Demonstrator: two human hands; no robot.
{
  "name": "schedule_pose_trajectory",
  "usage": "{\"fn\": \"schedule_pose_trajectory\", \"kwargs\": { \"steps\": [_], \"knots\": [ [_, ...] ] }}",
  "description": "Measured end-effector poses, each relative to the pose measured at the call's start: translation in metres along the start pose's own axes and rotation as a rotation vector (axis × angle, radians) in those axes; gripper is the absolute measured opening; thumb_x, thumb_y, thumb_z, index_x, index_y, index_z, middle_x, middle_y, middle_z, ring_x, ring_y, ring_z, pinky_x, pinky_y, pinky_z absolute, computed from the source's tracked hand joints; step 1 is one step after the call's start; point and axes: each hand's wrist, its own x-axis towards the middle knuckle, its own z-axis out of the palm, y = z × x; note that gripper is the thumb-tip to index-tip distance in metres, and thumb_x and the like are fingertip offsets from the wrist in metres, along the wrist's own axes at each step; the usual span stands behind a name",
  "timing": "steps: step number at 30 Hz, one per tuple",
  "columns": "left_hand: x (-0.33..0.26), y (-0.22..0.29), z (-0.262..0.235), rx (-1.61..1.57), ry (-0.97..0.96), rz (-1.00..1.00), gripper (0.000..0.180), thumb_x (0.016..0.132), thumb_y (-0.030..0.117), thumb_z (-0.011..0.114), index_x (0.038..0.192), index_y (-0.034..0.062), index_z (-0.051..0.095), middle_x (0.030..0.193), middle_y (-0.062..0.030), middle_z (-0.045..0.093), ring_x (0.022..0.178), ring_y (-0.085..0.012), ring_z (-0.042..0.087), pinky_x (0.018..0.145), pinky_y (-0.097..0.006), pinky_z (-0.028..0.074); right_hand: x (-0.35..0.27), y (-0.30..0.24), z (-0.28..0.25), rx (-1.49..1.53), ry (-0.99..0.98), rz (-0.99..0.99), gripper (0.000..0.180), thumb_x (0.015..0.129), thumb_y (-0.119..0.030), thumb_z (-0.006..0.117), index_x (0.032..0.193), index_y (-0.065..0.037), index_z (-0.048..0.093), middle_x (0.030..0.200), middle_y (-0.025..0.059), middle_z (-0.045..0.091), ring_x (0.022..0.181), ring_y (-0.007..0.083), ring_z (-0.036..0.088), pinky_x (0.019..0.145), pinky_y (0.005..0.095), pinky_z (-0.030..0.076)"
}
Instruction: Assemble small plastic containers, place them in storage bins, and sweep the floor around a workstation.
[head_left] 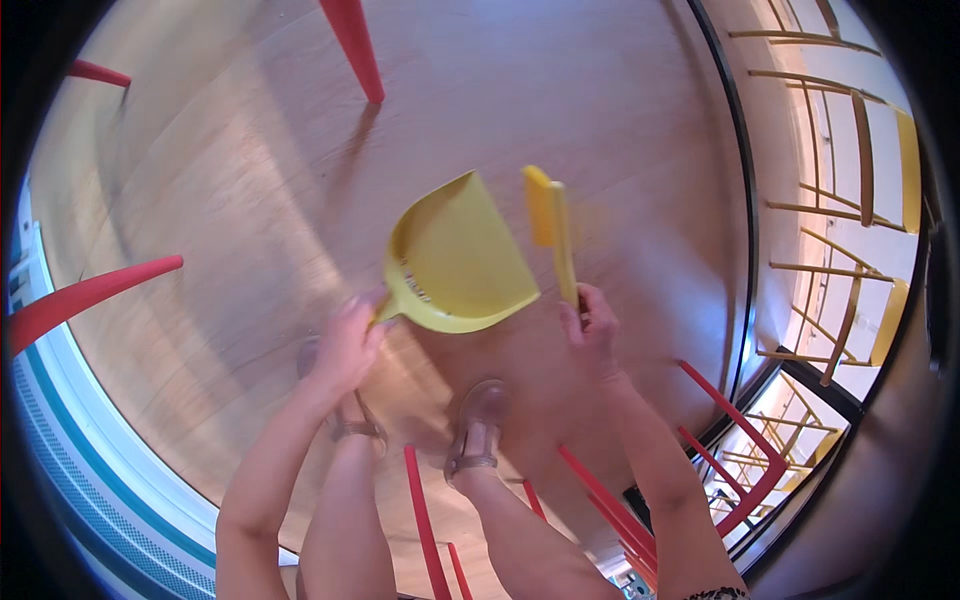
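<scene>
1. Left hand (345,345) closed around the short handle of a yellow dustpan (455,260), at the pan's lower left corner.
2. Dustpan held above the wooden floor (560,100), open mouth pointing up and away from the body, tilted to the right.
3. Right hand (590,325) closed around the lower end of a yellow brush (552,225), just right of the dustpan.
4. Brush standing nearly upright beside the dustpan's right edge, close to it; contact between them impossible to tell.
5. Two sandalled feet (478,425) on the floor directly below the dustpan.
6. Red chair legs (352,45) above and to the left of the dustpan, more red legs below it near the feet.
7. Yellow chairs (870,160) well to the right of the dustpan, beyond a black frame.
</scene>
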Motion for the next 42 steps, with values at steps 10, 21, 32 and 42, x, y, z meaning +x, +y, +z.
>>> {"fn": "schedule_pose_trajectory", "kwargs": {
  "steps": [10,21,32,42],
  "knots": [
    [-0.022,-0.002,-0.045,0.300,-0.019,-0.414,0.044,0.096,0.026,0.057,0.135,0.0069,0.050,0.120,-0.0165,0.060,0.111,-0.0376,0.057,0.094,-0.049,0.046,0.011,-0.047,0.068,-0.245,-0.023,-0.189,0.024,0.087,-0.006,0.068,0.109,-0.003,0.059,0.088,0.0150,0.062,0.076,0.0309,0.064,0.067,0.0381,0.051],
    [-0.034,-0.074,-0.024,0.019,0.333,-0.161,0.044,0.091,0.020,0.065,0.131,0.0048,0.054,0.117,-0.0182,0.061,0.106,-0.0375,0.060,0.090,-0.046,0.048,0.006,-0.124,0.077,0.056,-0.185,-0.300,0.024,0.091,-0.007,0.065,0.113,-0.001,0.059,0.089,0.0127,0.065,0.077,0.0195,0.063,0.068,0.0318,0.051],
    [0.010,-0.104,-0.127,0.140,0.604,-0.345,0.044,0.091,0.012,0.064,0.132,-0.0007,0.051,0.120,-0.0194,0.061,0.112,-0.0385,0.058,0.091,-0.046,0.048,0.194,-0.287,0.210,-0.055,0.166,-0.080,0.034,0.094,-0.021,0.063,0.110,0.005,0.048,0.098,0.0268,0.066,0.094,0.0429,0.066,0.078,0.0480,0.052],
    [0.050,-0.101,-0.165,0.134,0.481,-0.457,0.041,0.094,0.018,0.060,0.132,0.0066,0.050,0.124,-0.0173,0.059,0.115,-0.0371,0.057,0.094,-0.049,0.047,0.240,-0.306,0.235,-0.258,0.125,0.122,0.038,0.092,-0.019,0.064,0.114,0.007,0.047,0.106,0.0250,0.066,0.098,0.0389,0.068,0.085,0.0449,0.055]
  ]
}}
